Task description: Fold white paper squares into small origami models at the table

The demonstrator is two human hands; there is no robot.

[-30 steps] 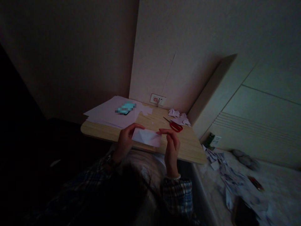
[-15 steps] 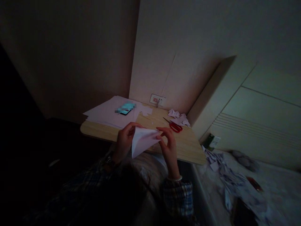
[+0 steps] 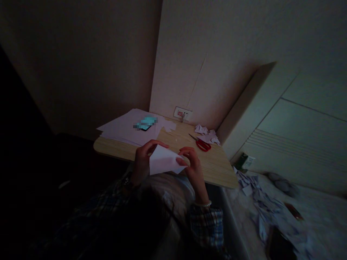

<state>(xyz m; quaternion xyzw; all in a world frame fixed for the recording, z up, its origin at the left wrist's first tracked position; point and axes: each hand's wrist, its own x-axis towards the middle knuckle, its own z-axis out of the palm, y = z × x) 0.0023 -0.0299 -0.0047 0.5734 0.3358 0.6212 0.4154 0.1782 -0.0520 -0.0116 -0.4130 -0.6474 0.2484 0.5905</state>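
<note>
A folded sheet of white paper (image 3: 162, 161) is held between my two hands, just over the near edge of the wooden table (image 3: 217, 166). My left hand (image 3: 143, 157) grips its left side, the fingers partly hidden behind the sheet. At the right corner, my right hand (image 3: 193, 164) pinches the paper, with the thumb on the near face. Beyond my right hand, a pair of scissors with red handles (image 3: 203, 145) lies on the table. Small folded paper pieces (image 3: 207, 134) sit behind the scissors.
Paper sheets (image 3: 121, 126) lie at the table's left with a phone (image 3: 146, 123) on top. Paper scraps (image 3: 168, 125) are beside them. A wall socket (image 3: 183, 113) holds a plug. On the bed (image 3: 320, 216) to the right are many folded papers (image 3: 260, 195) and a dark object (image 3: 280, 243).
The paper has turned in my hands: its lower left point has come up and a flap shows at the right. My right thumb has moved onto its near face.
</note>
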